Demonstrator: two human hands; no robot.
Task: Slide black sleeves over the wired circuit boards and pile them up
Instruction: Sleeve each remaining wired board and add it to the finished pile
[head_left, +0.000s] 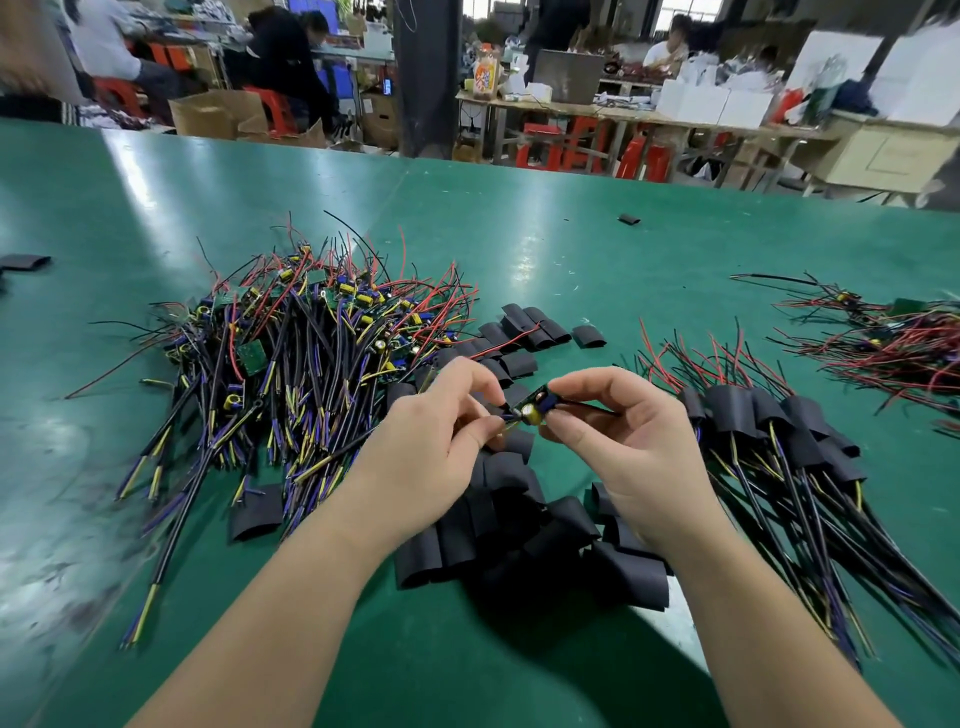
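As left hand (441, 415) pinches, right hand (618, 431) holds board (532, 408).

A glossy green counter (519, 192) stretches back toward a crowded workshop, with pale streaks of light reflected on its surface. Behind it a dark pillar (426, 78) stands mid-room. To the right, a long wooden table (587, 110) carries white boxes (711, 104), with red stools (558, 148) beneath it. To the left, people (291, 52) sit at work beside open cardboard boxes (215, 111). Bright windows (693, 9) show along the far wall.
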